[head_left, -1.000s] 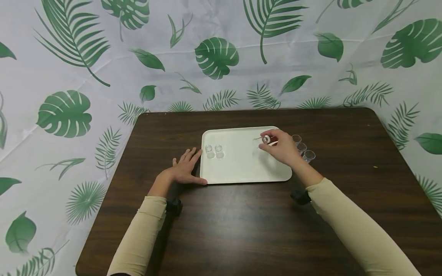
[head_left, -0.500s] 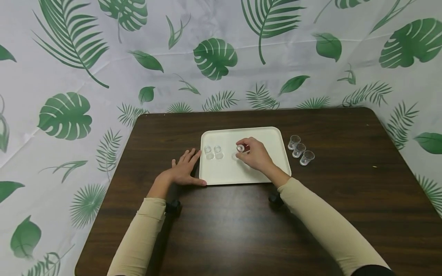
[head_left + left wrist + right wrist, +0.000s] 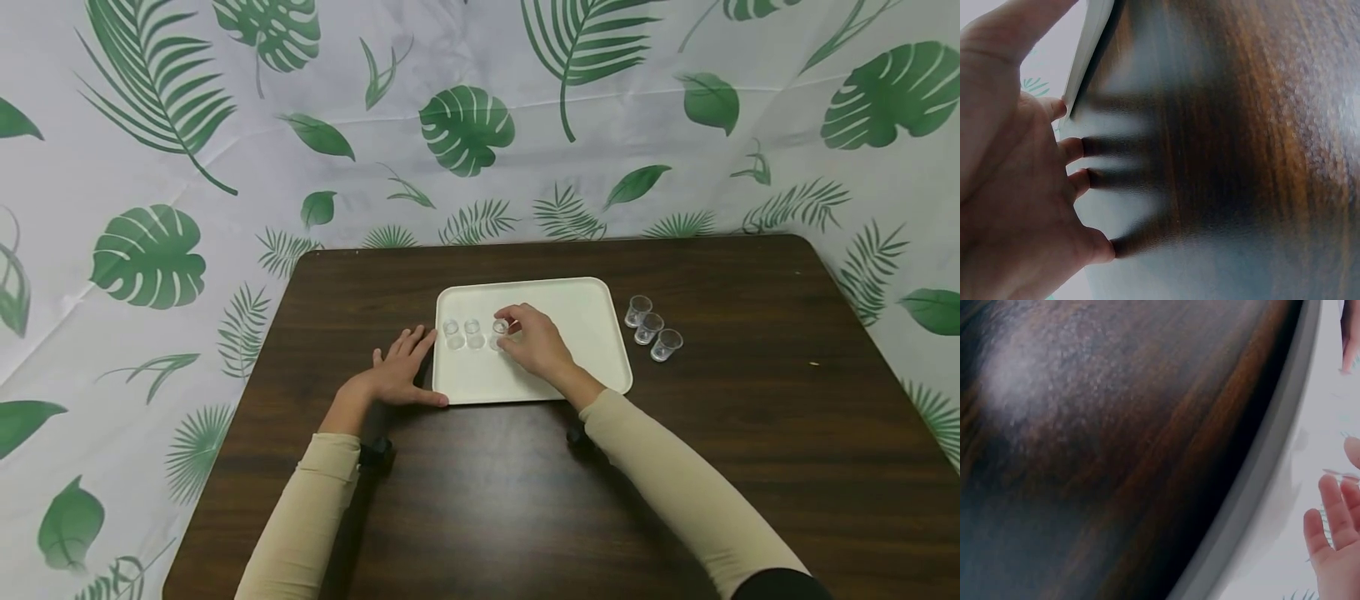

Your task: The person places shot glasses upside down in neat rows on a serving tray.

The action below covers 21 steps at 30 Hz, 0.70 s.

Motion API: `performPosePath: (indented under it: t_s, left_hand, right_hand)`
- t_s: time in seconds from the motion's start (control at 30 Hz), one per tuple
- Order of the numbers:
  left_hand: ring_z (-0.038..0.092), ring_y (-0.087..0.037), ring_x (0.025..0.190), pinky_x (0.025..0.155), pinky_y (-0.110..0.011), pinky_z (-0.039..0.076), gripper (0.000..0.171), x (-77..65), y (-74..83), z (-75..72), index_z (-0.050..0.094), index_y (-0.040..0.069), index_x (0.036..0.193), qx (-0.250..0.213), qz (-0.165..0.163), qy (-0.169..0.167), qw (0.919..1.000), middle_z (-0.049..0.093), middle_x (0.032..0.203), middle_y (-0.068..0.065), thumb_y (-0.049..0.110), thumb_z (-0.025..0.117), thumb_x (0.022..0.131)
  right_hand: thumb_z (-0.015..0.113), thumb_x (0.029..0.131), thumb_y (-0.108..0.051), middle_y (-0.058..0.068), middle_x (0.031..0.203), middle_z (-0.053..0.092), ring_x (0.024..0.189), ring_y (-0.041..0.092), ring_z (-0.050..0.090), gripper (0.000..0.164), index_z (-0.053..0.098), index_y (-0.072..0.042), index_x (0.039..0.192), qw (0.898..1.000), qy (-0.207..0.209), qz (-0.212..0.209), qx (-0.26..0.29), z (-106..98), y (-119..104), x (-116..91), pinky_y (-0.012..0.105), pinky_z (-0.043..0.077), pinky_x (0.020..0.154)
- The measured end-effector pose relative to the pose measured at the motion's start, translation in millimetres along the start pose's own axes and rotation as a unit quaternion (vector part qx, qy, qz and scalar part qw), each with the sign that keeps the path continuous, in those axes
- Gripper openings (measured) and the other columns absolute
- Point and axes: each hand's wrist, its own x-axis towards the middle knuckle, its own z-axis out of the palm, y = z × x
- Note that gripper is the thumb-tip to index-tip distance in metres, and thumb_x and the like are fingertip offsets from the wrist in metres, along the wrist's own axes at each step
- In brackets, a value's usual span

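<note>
My right hand (image 3: 536,342) pinches a small clear shot glass (image 3: 500,326) between thumb and fingers, low over the white tray (image 3: 555,379) or on it; which of these I cannot tell. To its left on the tray stand two similar shot glasses (image 3: 472,328) side by side. My left hand (image 3: 397,375) is spread at the tray's left edge, its thumb at the near left corner. In the left wrist view, fingertips (image 3: 1079,180) of that hand touch the table. The right wrist view catches only part of the right hand (image 3: 1338,544), and the glass is not clear there.
Three more clear shot glasses (image 3: 648,327) stand in a slanting row on the brown wooden table (image 3: 480,492), just right of the tray. A white leaf-patterned cloth (image 3: 360,167) hangs behind the table.
My right hand has carried the shot glass leftward across the tray and down beside the two glasses there. The left hand has stayed at the tray's edge.
</note>
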Motion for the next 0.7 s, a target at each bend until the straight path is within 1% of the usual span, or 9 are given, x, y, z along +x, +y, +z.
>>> performPosePath:
  t_s: [0.27, 0.53, 0.7]
  left_hand:
    - [-0.007, -0.037, 0.148, 0.103, -0.076, 0.003, 0.118, -0.6, 0.1, -0.3, 0.000, 0.018, 0.160, 0.002, 0.001, 0.000, 1.0000, -0.006, 0.164, -0.014, 0.065, 0.071, 0.078]
    - [-0.007, -0.037, 0.148, 0.103, -0.076, 0.004, 0.118, -0.2, -0.6, -0.3, -0.001, 0.018, 0.160, 0.003, 0.001, -0.002, 1.0000, -0.006, 0.164, -0.014, 0.066, 0.070, 0.078]
    - [-0.008, -0.038, 0.148, 0.103, -0.076, 0.002, 0.118, -0.4, -0.2, -1.6, 0.000, 0.017, 0.160, -0.003, 0.001, -0.003, 1.0000, -0.006, 0.164, -0.014, 0.065, 0.071, 0.078]
  right_hand:
    - [0.074, 0.084, -0.007, 0.005, 0.105, 0.064, 0.096, 0.019, 0.065, 0.038, 0.067, -0.009, 0.121, 1.000, 0.010, -0.016, -0.003, 6.3, 0.2, 0.9, 0.040, 0.047, 0.089]
    - [0.074, 0.086, -0.008, 0.005, 0.106, 0.065, 0.098, 0.020, 0.064, 0.039, 0.066, -0.010, 0.123, 1.000, 0.008, -0.017, -0.010, 8.3, -1.2, 3.1, 0.041, 0.046, 0.091]
    - [0.074, 0.086, -0.007, 0.006, 0.107, 0.065, 0.100, 0.021, 0.064, 0.040, 0.065, -0.010, 0.124, 1.000, 0.013, -0.018, -0.008, 9.9, -0.4, 3.3, 0.040, 0.045, 0.093]
